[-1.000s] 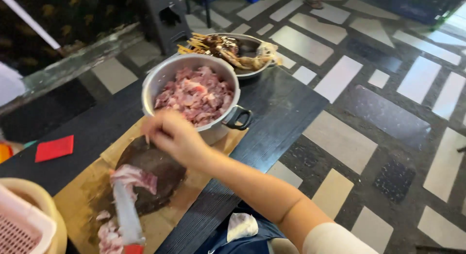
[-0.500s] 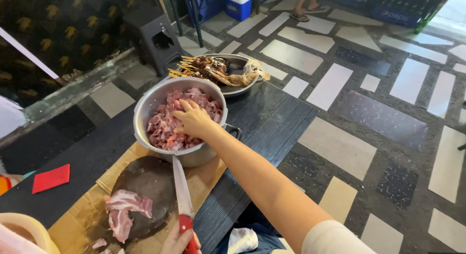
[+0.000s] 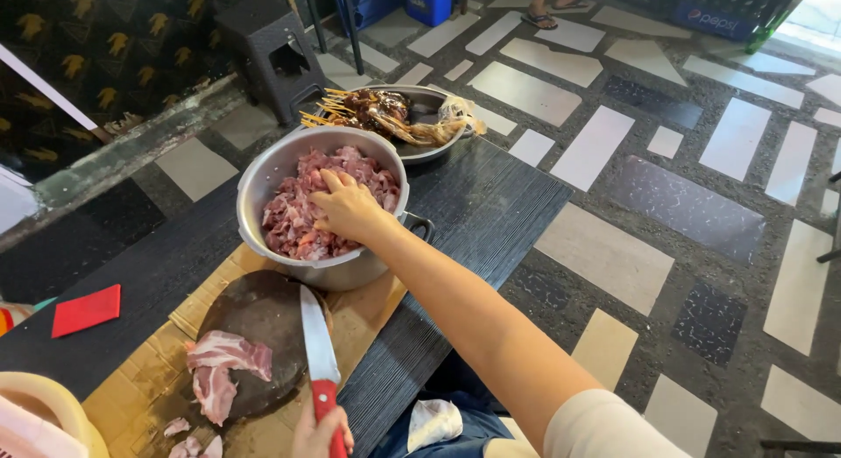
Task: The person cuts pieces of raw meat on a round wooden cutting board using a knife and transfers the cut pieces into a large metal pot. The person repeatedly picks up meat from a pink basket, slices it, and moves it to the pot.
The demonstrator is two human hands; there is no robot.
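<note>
resting right hand (image 3: 350, 208) on pot meat (image 3: 302, 217), left hand (image 3: 320, 433) gripping red-handled knife (image 3: 320, 362), red card (image 3: 85, 310) beside

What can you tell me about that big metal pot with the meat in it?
The pot is round, dull silver metal, likely aluminium, with a dark loop handle on its near right side. It stands upright on the dark table, its base partly on cardboard, beside a round chopping board. It is heaped with pink raw meat pieces; the right hand rests on them.

Bright even daylight, glare at upper right, sharp focus, soft shadows
</note>
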